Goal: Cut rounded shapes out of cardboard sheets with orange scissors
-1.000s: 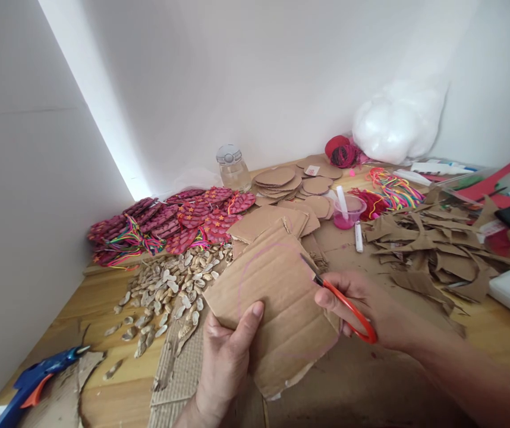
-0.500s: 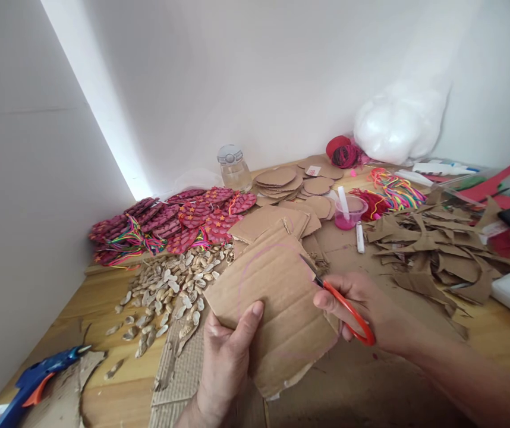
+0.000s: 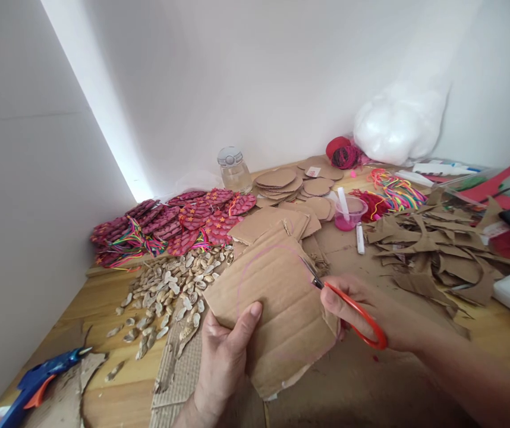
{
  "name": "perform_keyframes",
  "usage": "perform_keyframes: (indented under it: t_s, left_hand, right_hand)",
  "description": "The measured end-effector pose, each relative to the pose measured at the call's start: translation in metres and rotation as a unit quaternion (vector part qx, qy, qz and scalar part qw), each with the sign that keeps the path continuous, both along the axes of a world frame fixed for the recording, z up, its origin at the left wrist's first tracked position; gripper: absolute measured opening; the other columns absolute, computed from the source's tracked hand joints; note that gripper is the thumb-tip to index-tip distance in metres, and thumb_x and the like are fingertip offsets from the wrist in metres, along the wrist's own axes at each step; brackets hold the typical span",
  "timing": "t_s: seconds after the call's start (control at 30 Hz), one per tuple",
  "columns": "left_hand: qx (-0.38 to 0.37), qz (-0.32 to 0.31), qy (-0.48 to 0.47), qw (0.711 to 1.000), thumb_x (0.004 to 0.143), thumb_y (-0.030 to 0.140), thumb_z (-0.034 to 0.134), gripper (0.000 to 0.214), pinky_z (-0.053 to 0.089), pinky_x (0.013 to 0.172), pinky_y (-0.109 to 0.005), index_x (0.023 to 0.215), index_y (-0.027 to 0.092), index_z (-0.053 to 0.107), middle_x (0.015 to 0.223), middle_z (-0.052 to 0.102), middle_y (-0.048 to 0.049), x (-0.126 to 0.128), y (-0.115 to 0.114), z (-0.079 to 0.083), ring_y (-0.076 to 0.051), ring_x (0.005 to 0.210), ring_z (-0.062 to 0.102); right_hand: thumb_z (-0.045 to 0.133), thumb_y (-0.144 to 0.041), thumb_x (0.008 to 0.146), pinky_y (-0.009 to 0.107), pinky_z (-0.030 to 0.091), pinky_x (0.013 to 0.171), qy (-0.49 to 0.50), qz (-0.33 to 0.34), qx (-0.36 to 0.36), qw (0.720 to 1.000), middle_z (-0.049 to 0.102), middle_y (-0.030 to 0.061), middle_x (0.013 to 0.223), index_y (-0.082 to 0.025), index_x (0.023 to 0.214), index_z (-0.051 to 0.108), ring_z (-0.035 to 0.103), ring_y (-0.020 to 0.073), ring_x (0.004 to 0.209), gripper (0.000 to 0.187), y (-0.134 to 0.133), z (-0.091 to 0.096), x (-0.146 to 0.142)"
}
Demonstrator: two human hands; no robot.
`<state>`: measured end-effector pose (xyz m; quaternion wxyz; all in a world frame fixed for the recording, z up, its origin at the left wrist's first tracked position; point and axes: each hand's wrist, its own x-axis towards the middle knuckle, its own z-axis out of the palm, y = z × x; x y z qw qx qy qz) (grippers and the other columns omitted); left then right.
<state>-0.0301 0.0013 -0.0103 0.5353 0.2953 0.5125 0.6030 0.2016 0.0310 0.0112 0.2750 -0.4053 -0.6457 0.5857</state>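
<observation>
My left hand [image 3: 228, 359] grips a piece of corrugated cardboard [image 3: 282, 309] by its lower left side, thumb on top and fingers underneath. A faint pink curved line is drawn on the cardboard. My right hand [image 3: 364, 312] is closed round the orange handles of a pair of scissors [image 3: 359, 315]. The dark blades lie at the cardboard's upper right edge, pointing up and left. Beyond the held piece lie more cut cardboard pieces [image 3: 259, 221].
Peanut shells [image 3: 166, 291] and a blue glue gun [image 3: 45, 371] lie at left. Behind are patterned pink pieces [image 3: 192, 220], a lidded jar [image 3: 233, 171], cardboard discs [image 3: 277, 178] and a pink cup [image 3: 350, 215]. Cardboard scraps [image 3: 442, 244], bright cords [image 3: 400, 190] and a white bag [image 3: 397, 128] are at right.
My right hand and the scissors have shifted slightly right and down, and the handles have tilted a little. The cardboard in my left hand has hardly moved.
</observation>
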Motion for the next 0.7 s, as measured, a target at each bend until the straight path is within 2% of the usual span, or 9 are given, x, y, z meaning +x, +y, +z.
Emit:
perform_keyframes:
  t_s: [0.13,0.27,0.4,0.53,0.7]
  left_hand:
    - [0.004,-0.012,0.012,1.000,0.070,0.030,0.086,0.081,0.055,0.096,-0.040,0.141,0.019,0.051,0.116,0.075,-0.0106,-0.001,-0.001,-0.001,-0.031,0.108,0.070]
    - [0.009,-0.011,0.039,0.999,0.070,0.030,0.086,0.078,0.054,0.096,-0.040,0.140,0.018,0.053,0.112,0.076,-0.0101,-0.004,-0.001,-0.002,-0.030,0.105,0.071]
    - [-0.009,-0.005,0.029,1.000,0.066,0.031,0.089,0.081,0.056,0.092,-0.039,0.137,0.016,0.055,0.105,0.078,-0.0099,0.001,0.001,0.007,-0.031,0.104,0.072]
    - [-0.040,0.007,-0.026,0.999,0.061,0.032,0.090,0.082,0.060,0.081,-0.040,0.134,0.016,0.057,0.101,0.078,-0.0101,0.011,0.000,0.018,-0.032,0.092,0.075]
    - [-0.052,0.004,-0.050,0.997,0.057,0.032,0.090,0.085,0.059,0.082,-0.041,0.133,0.016,0.056,0.102,0.078,-0.0117,0.018,-0.001,0.021,-0.034,0.096,0.074]
  right_hand:
    - [0.049,-0.062,0.094,0.025,0.027,0.052,-0.023,-0.013,0.035,0.999,0.035,-0.0043,0.063,-0.021,0.065,0.037,0.034,0.0118,0.057,0.052,0.000,0.000,0.000]
    - [0.051,-0.061,0.094,0.025,0.024,0.052,-0.046,-0.010,0.038,0.998,0.031,-0.0043,0.066,-0.021,0.065,0.035,0.032,0.0120,0.059,0.051,0.001,0.003,0.001]
    - [0.050,-0.066,0.092,0.026,0.021,0.053,-0.054,-0.030,0.053,0.997,0.027,-0.0045,0.066,-0.022,0.064,0.032,0.028,0.0120,0.058,0.055,0.001,0.004,-0.001]
    - [0.041,-0.075,0.090,0.027,0.023,0.054,0.000,-0.054,0.035,0.998,0.026,-0.0043,0.065,-0.022,0.063,0.030,0.027,0.0127,0.058,0.060,0.002,0.001,-0.006]
    - [0.046,-0.079,0.084,0.027,0.031,0.053,0.011,-0.061,0.013,0.998,0.036,-0.0031,0.061,-0.023,0.063,0.037,0.036,0.0138,0.056,0.061,0.003,-0.003,-0.007]
